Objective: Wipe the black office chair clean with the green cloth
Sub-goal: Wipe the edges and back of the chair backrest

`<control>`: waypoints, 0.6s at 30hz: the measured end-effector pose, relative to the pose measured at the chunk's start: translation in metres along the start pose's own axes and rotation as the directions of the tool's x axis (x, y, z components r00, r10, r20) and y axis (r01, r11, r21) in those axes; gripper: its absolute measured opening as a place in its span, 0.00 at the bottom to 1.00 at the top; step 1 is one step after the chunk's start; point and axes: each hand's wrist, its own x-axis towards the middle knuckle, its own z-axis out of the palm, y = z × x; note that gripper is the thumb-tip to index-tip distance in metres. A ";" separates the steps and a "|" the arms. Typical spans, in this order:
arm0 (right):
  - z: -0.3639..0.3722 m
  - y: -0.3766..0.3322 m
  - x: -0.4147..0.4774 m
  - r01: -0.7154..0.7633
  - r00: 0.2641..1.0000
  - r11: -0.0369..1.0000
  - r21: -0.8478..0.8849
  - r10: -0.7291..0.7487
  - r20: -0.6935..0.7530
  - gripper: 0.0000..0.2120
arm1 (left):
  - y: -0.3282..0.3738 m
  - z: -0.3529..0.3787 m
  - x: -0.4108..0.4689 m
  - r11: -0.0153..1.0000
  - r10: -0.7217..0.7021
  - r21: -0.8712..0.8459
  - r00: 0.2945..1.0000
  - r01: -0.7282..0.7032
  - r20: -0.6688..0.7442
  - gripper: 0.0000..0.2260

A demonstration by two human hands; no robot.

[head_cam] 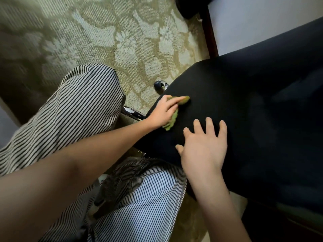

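Observation:
The black office chair point(253, 105) fills the right half of the view, its seat cushion seen from above. The green cloth point(173, 117) lies bunched on the seat's left edge. My left hand point(161, 111) lies flat over the cloth with straight fingers and presses it against the fabric; only the cloth's edges show past the fingers. Closer to me, my right hand point(204, 149) rests palm down on the seat with its fingers spread, apart from the cloth and holding nothing.
My knees in striped trousers point(83, 105) sit close against the chair's left side. A chrome base leg point(132, 114) and a caster point(160, 84) show under the seat. Patterned carpet point(108, 37) covers the floor. A dark wooden post point(209, 34) stands beside a pale wall point(258, 20).

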 end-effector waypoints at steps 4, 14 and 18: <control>0.002 -0.002 -0.005 0.007 0.999 1.000 0.003 -0.007 -0.037 0.26 | -0.048 -0.017 -0.011 0.977 -0.208 0.031 0.976 0.211 -0.070 0.17; 0.004 -0.001 -0.027 0.051 0.997 0.996 -0.076 -0.055 -0.053 0.28 | -0.057 -0.021 -0.038 0.908 -0.408 0.014 0.891 0.419 -0.197 0.16; 0.006 0.001 -0.029 0.066 0.992 0.993 -0.098 -0.075 -0.099 0.27 | -0.016 -0.015 -0.043 0.970 -0.241 -0.009 0.965 0.242 -0.100 0.16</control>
